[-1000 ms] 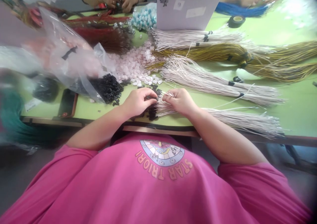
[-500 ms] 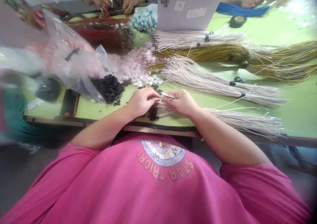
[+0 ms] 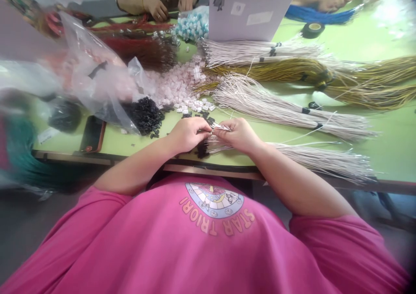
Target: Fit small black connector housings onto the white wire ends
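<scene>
Just in front of my chest, my left hand (image 3: 190,134) and my right hand (image 3: 241,134) meet at the fingertips. White wires (image 3: 224,127) stick out from the pinch of my right hand. My left thumb and forefinger press together at the wire ends; whatever lies between them is too small to make out. Beneath my hands are black connector pieces (image 3: 202,149). The bundle of white wires (image 3: 328,160) lies to the right, partly under my right forearm. Beyond my hands spreads a heap of white connector housings (image 3: 182,84), with a pile of black connectors (image 3: 146,115) at its left.
More white wires (image 3: 269,101) and yellow wires (image 3: 279,71) lie behind. A plastic bag (image 3: 97,75) and a phone (image 3: 92,134) are at left. An upright panel (image 3: 247,12) and black tape (image 3: 312,29) stand farther back. Across the table are co-workers' hands (image 3: 156,8).
My hands stay almost in place, fingertips still together. Across the table, a co-worker's hands have shifted to the right and lower. The view has moved slightly.
</scene>
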`<state>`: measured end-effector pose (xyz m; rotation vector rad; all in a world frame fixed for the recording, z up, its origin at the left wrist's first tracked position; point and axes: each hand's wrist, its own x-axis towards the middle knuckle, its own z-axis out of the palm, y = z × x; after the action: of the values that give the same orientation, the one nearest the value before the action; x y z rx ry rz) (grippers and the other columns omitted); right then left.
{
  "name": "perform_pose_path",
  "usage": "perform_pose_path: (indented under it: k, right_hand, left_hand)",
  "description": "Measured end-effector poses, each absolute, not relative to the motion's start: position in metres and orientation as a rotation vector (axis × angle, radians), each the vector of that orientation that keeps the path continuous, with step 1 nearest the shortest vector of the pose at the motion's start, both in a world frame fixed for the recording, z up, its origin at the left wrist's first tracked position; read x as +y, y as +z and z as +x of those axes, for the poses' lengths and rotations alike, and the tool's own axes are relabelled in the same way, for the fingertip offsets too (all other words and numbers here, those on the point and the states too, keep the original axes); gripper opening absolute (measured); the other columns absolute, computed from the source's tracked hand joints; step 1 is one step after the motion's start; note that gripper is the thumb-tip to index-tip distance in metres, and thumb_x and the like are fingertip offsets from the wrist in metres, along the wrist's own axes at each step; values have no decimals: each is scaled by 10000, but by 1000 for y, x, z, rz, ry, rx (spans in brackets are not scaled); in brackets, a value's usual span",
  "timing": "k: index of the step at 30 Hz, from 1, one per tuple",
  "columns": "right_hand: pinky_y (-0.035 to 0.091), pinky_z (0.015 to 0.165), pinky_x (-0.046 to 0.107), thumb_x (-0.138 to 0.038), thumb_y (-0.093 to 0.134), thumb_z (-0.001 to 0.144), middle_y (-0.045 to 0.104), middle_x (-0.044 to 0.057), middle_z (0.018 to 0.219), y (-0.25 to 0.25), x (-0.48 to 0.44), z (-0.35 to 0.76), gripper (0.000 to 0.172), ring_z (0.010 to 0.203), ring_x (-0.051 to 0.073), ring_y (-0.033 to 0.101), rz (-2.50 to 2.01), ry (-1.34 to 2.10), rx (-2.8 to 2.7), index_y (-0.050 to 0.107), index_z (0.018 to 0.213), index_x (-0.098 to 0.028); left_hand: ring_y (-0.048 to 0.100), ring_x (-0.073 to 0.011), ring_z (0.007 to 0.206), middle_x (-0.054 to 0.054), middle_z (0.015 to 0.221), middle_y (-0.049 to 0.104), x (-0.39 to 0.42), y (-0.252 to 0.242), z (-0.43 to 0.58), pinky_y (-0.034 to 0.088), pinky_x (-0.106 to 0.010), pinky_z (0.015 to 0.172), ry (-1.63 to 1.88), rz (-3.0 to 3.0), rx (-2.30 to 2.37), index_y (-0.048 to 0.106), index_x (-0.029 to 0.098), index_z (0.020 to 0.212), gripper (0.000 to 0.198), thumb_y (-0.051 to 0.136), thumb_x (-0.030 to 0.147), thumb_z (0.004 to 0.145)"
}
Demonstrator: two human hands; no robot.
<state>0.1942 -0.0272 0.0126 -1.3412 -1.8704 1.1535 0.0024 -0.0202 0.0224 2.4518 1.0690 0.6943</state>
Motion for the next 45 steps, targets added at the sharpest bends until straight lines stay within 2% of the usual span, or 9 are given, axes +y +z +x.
perform_pose_path:
  k: [10,13,19,22,27,32,37,42,45]
  right_hand:
    - [275,481,214,-416,548,722,441,-24,501,12,-26,193,322,503,68,361,-1355,1117,-1902,612,628,-115]
    - [298,501,222,-423,547,726,477,-19,516,12,-25,194,327,512,75,388,-1330,1134,-1914,626,626,-122]
    - [398,684,259,-344,609,674,616,41,781,15,-21,201,221,708,127,542,-1198,1039,-1864,675,708,-135]
    - [391,625,258,-343,629,647,601,27,696,14,-20,203,232,639,120,522,-1303,1123,-1762,662,707,-122]
    - [334,496,231,-320,638,615,548,-12,567,11,-23,202,282,497,84,440,-1406,1222,-1612,656,811,-117]
    - [349,491,229,-238,647,586,555,-12,579,15,-24,203,227,495,87,463,-1287,1368,-1533,611,780,-128]
    - [372,512,234,-231,610,619,600,14,584,14,-22,205,145,516,105,511,-1248,1441,-1557,589,724,-132]
    - [279,424,212,-273,572,656,524,-30,486,13,-24,201,167,403,65,393,-1352,1402,-1598,598,754,-140]
    - [271,428,208,-288,560,661,485,-38,481,14,-25,198,158,423,63,382,-1353,1377,-1639,583,708,-138]
  left_hand:
    - [593,-141,745,-33,806,659,-23,18,8,444,-259,675,654,2513,1164,655,170,830,127,565,250,793]
    - [598,-151,790,-32,841,660,-24,23,3,450,-268,704,613,2581,1147,659,183,855,152,550,277,805]
    - [576,-164,943,-40,1048,626,-10,33,-53,439,-286,855,548,2607,1360,646,192,1015,257,480,262,833]
    - [570,-200,935,-39,1005,638,6,28,-91,439,-322,825,299,2571,1720,680,207,931,278,422,226,832]
    - [570,-244,879,-70,1014,617,15,7,-116,434,-337,703,-124,2479,1888,670,227,978,276,492,306,782]
    - [552,-240,860,-90,978,602,9,-4,-110,414,-333,709,17,2489,1884,651,220,968,254,478,280,792]
    - [541,-232,820,-89,867,590,6,-9,-105,399,-333,713,76,2467,1824,643,192,837,227,467,334,814]
    - [535,-249,869,-123,913,590,3,-5,-96,396,-358,762,230,2507,1849,595,162,826,223,414,291,845]
    - [559,-194,769,-77,828,619,-8,11,-80,411,-317,724,510,2375,1735,579,166,867,265,384,346,876]
